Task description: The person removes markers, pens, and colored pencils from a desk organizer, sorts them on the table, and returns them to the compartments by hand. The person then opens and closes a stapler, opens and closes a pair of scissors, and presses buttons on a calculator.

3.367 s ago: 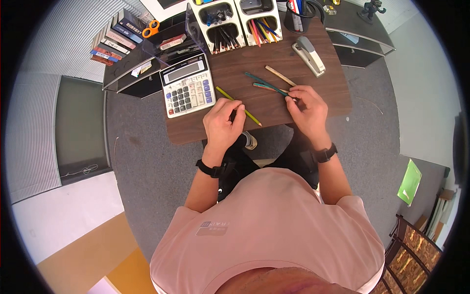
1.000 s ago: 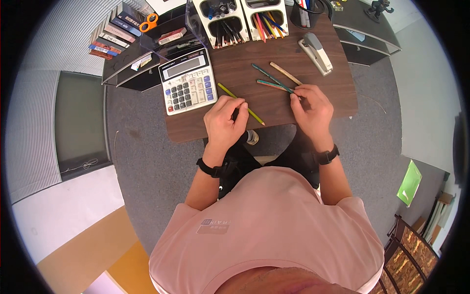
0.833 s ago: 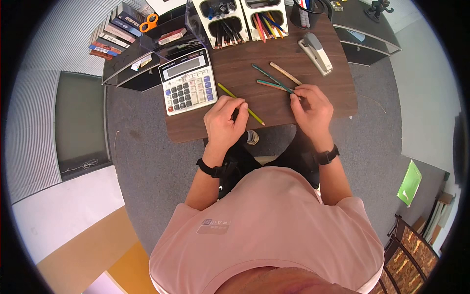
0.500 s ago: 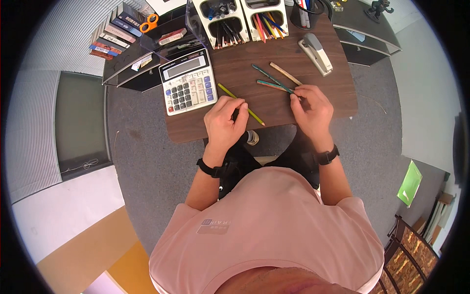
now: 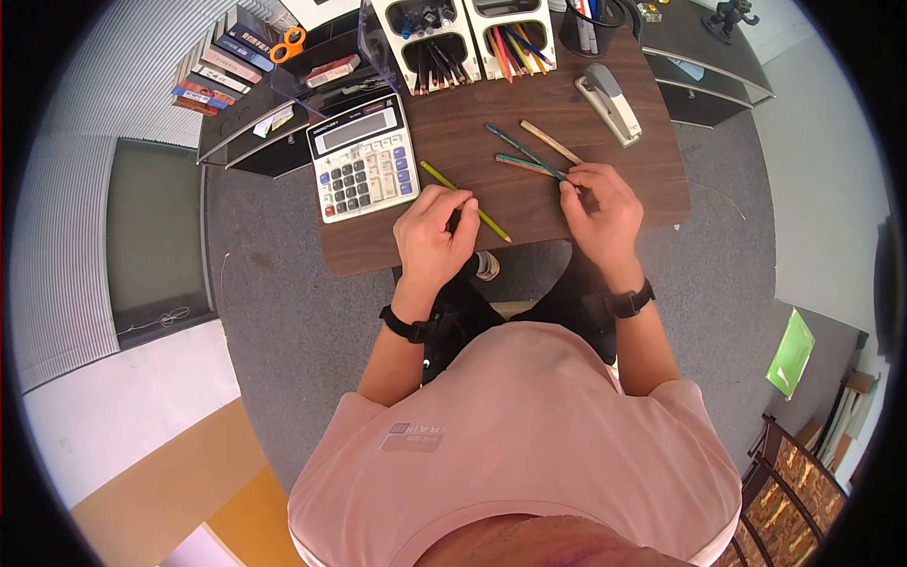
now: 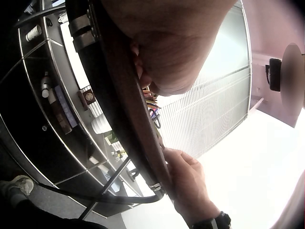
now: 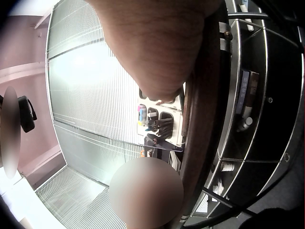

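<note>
In the head view my left hand (image 5: 435, 231) rests at the desk's front edge, fingers loosely curled over a yellow-green pencil (image 5: 436, 174). The lower part of that pencil shows past the thumb. On the right, my right hand (image 5: 605, 208) lies loosely curled, its fingertips right at the near end of a teal pencil (image 5: 515, 144). That pencil meets a red-and-green striped one (image 5: 518, 163) near the fingers, while a bare-wood-coloured pencil (image 5: 550, 141) lies just beyond. Both wrist views show mostly the heel of the hand (image 6: 167, 52); the fingers are largely hidden there.
A large calculator (image 5: 364, 161) sits left of the pencils, and a stapler (image 5: 609, 106) at the right. White organizers (image 5: 479, 71) with pens and coloured pencils stand at the back, beside a black mesh cup (image 5: 590, 38) of markers. Books (image 5: 222, 61) and orange scissors (image 5: 288, 43) are at far left.
Since the oldest frame the head view has shifted slightly, and the teal pencil's far end has swung a little away from me. Over the last second both hands and the pencils stay still.
</note>
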The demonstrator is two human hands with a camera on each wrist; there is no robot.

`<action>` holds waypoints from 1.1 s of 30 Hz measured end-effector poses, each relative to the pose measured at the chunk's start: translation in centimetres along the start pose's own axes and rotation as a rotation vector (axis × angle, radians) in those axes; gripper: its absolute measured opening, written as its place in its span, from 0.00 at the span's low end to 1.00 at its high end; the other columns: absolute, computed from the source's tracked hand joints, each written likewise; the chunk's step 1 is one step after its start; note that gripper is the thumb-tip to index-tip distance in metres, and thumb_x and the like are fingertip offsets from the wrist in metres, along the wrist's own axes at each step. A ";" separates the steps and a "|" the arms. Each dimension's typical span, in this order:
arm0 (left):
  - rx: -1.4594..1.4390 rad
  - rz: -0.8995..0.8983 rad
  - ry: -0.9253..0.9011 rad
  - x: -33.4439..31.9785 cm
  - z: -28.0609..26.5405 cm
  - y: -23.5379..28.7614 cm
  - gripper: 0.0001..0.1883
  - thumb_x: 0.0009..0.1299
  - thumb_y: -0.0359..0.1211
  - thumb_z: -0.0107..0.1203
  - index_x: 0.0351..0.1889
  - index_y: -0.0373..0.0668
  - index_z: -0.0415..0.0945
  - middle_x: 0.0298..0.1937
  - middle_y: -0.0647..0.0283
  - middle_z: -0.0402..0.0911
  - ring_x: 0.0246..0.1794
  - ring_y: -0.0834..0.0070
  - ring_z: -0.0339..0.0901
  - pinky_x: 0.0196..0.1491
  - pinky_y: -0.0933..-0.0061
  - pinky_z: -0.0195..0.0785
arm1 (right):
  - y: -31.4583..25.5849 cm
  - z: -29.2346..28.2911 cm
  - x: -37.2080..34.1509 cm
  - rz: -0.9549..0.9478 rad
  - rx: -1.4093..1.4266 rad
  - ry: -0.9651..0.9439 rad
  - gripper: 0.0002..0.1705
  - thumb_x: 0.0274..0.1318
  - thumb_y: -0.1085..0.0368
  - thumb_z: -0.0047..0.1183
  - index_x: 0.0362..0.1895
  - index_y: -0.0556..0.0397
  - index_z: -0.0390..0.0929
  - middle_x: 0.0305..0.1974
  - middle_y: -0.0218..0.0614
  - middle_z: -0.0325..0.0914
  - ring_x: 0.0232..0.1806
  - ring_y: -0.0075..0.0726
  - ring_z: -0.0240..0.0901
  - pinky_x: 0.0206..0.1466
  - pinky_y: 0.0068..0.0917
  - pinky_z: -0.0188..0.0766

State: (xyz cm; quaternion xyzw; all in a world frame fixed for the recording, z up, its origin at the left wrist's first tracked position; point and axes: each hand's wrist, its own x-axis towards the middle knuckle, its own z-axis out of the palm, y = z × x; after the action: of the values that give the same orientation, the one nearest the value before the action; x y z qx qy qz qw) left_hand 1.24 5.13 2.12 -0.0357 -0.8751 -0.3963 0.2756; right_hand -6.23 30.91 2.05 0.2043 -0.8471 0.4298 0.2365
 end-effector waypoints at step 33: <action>0.014 0.005 0.001 0.0 0.0 0.0 0.04 0.77 0.28 0.73 0.46 0.37 0.93 0.39 0.62 0.89 0.23 0.77 0.76 0.30 0.72 0.70 | 0.1 0.1 0.0 -0.012 0.009 0.014 0.07 0.62 0.69 0.77 0.40 0.54 0.91 0.46 0.34 0.93 0.32 0.36 0.86 0.38 0.33 0.82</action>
State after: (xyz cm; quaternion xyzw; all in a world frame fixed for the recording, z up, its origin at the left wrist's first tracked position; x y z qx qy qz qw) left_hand 1.19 5.16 2.13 -0.0357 -0.8775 -0.3897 0.2772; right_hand -6.28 30.89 1.92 0.2075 -0.8422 0.4337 0.2442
